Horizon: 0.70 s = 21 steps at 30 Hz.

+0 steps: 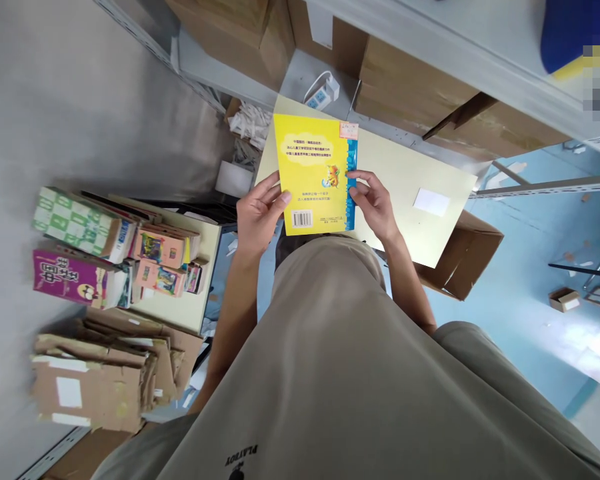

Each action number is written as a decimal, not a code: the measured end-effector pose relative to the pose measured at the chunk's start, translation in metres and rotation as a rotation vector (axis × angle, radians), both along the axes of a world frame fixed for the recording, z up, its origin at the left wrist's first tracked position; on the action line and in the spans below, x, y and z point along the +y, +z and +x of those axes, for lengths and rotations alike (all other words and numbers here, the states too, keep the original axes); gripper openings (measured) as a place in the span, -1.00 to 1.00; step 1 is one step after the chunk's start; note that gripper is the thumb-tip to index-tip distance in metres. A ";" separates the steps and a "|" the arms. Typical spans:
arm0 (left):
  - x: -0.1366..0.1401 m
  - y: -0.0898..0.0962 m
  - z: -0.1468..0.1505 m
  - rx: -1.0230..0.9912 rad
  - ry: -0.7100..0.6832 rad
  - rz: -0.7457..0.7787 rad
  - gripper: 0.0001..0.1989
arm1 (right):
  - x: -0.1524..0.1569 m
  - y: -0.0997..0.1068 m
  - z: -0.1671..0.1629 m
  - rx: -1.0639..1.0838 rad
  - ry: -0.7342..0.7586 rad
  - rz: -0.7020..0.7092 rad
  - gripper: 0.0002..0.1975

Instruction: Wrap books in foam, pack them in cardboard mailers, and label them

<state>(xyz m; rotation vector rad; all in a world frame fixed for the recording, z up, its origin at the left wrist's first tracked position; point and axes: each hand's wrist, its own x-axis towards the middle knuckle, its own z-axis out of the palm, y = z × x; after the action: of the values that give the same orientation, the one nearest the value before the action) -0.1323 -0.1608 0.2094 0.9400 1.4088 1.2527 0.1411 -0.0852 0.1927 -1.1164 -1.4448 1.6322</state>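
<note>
A thin yellow book (307, 180) with a blue strip down its right side is held up in front of me. Its face shows printed Chinese lines, a small cartoon animal, a barcode at the lower left and a pinkish label at the top right corner. My left hand (263, 213) pinches the left edge, thumb on the face and fingers behind. On the right edge, my right hand (375, 203) grips with thumb and forefinger. Below the book lies a pale yellow tabletop (400, 173), partly hidden by it. A white paper slip (431, 201) rests on that top, right of my right hand.
Stacks of books (75, 223) stand on another table at left, beside flattened cardboard (95, 387). Cardboard boxes (405, 83) and a power strip (323, 93) sit along the back under a shelf (430, 40). An open carton (467, 257) is at the right.
</note>
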 end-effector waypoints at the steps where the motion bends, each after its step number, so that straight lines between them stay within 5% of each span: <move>1: 0.000 -0.001 0.000 0.002 0.006 -0.004 -0.20 | 0.000 -0.001 -0.001 -0.004 -0.003 0.000 -0.24; 13: 0.004 -0.033 0.019 0.060 0.120 -0.066 -0.11 | -0.011 -0.033 -0.015 -0.255 -0.008 -0.062 -0.14; 17: 0.005 -0.042 0.038 0.225 0.084 -0.136 -0.33 | -0.021 -0.040 -0.042 -0.150 0.006 -0.176 -0.08; 21: -0.001 -0.050 0.042 0.613 -0.108 -0.165 -0.67 | -0.019 -0.049 -0.068 -0.105 -0.093 -0.238 -0.15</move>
<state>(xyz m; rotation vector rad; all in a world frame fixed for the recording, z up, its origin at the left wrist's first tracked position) -0.0904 -0.1616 0.1597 1.3304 1.8665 0.7765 0.0736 -0.1044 0.1436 -1.3999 -1.2661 1.7342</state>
